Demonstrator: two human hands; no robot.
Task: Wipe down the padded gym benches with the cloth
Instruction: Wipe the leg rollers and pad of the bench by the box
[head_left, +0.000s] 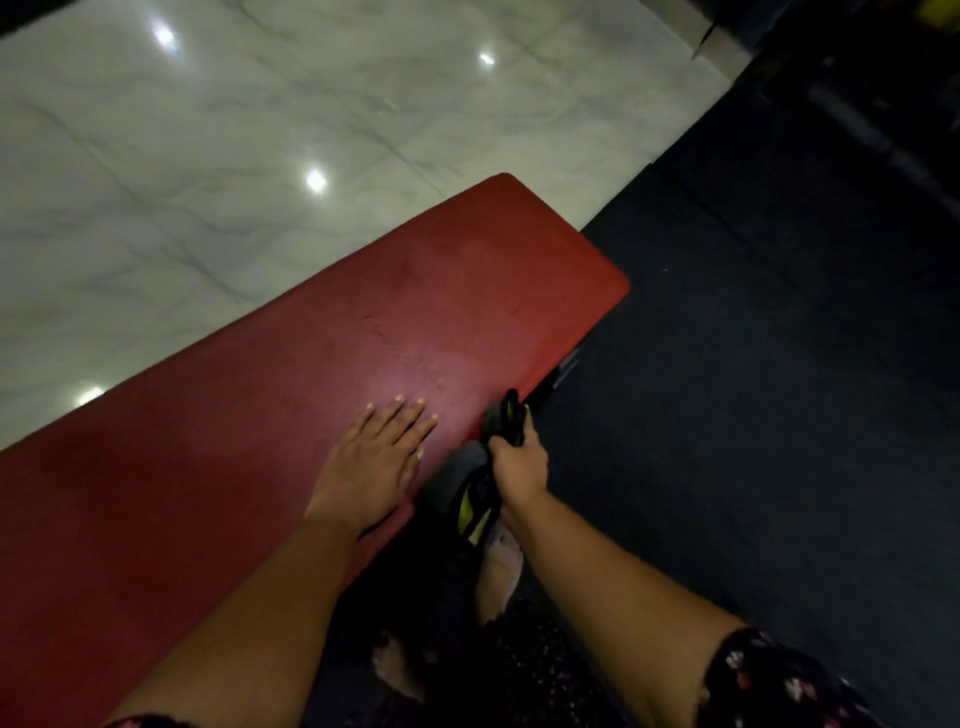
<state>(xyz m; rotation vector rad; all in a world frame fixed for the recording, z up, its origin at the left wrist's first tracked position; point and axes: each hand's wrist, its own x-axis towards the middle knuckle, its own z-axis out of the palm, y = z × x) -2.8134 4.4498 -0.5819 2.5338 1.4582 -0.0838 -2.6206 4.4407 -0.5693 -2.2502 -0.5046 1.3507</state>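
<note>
Red padded bench (311, 374) runs lower-L to upper-R. L hand (374, 462) flat on pad, fingers straight. R hand (519, 462) grips dark cloth (506, 415) at bench's near edge. Pad top lies up-left of cloth; R hand nearer.

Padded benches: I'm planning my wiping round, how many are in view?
1. The red padded bench runs from lower left to centre, the left hand flat on it, the right hand gripping the dark cloth at its near edge. Others may be out of frame.
</note>
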